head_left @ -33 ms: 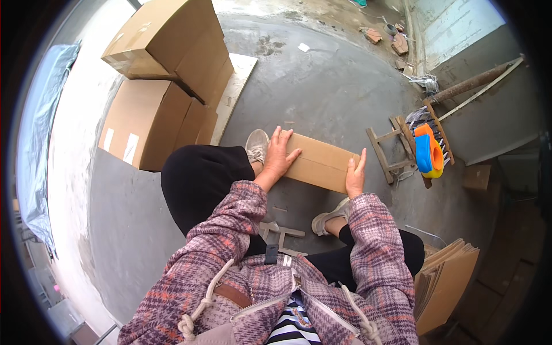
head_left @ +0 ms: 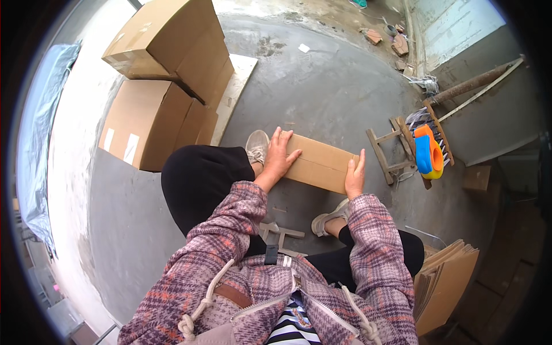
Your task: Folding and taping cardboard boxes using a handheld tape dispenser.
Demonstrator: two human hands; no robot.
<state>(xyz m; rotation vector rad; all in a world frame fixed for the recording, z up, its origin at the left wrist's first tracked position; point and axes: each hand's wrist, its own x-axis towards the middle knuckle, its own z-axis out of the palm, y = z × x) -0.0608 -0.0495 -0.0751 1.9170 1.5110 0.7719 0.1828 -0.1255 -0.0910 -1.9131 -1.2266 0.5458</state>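
A small closed carton (head_left: 316, 163) is gripped at its ends between the left hand (head_left: 279, 158) and the right hand (head_left: 355, 177), fingers extended. Beyond the left knee (head_left: 198, 172), two large cartons (head_left: 141, 115) are set together, their contents hidden.

FLOOR (head_left: 322, 86): grey concrete, stained in patches | left: pale board (head_left: 240, 95) showing along stacked cartons (head_left: 198, 52) | far: white scrap (head_left: 303, 48); broken bricks (head_left: 399, 44) | right: wooden stool (head_left: 380, 155) | near right: flattened cardboard sheets (head_left: 451, 282) | middle: beige sneakers (head_left: 328, 221); long brown carton (head_left: 319, 162), floor contact unclear
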